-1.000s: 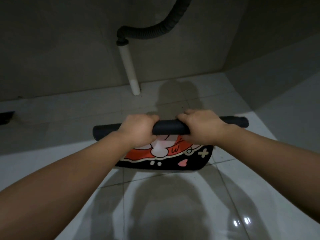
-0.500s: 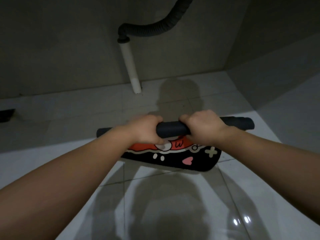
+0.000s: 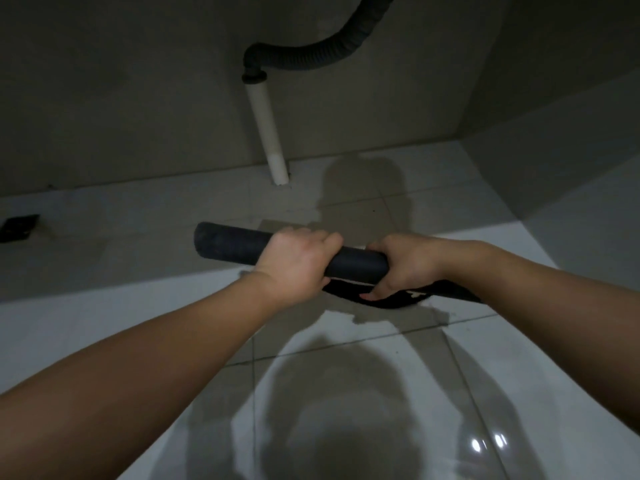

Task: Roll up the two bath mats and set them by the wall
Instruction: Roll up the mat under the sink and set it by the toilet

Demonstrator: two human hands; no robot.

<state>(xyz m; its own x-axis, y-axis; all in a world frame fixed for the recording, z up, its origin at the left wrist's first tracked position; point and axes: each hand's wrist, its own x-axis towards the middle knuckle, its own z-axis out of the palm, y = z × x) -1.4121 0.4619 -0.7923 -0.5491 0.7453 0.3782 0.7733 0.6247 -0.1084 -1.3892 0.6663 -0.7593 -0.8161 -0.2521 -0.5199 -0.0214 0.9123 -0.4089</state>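
A black bath mat (image 3: 235,244) is rolled into a long tube held above the white tiled floor. My left hand (image 3: 296,261) grips the roll near its middle, fingers curled over the top. My right hand (image 3: 403,268) grips it just to the right, thumb under a short loose black edge (image 3: 391,301) that hangs below. The roll's right end is hidden behind my right forearm. Only this one mat is in view.
A white drain pipe (image 3: 266,133) with a grey corrugated hose (image 3: 311,57) stands against the far wall (image 3: 138,98). A dark floor drain (image 3: 19,226) lies at the far left. A side wall (image 3: 554,126) closes the right. Glossy tiles (image 3: 346,393) lie below me.
The red and white printed flap that hung below the roll has been wound in; only a thin black edge still hangs. The roll's left end has tilted up and away from me.
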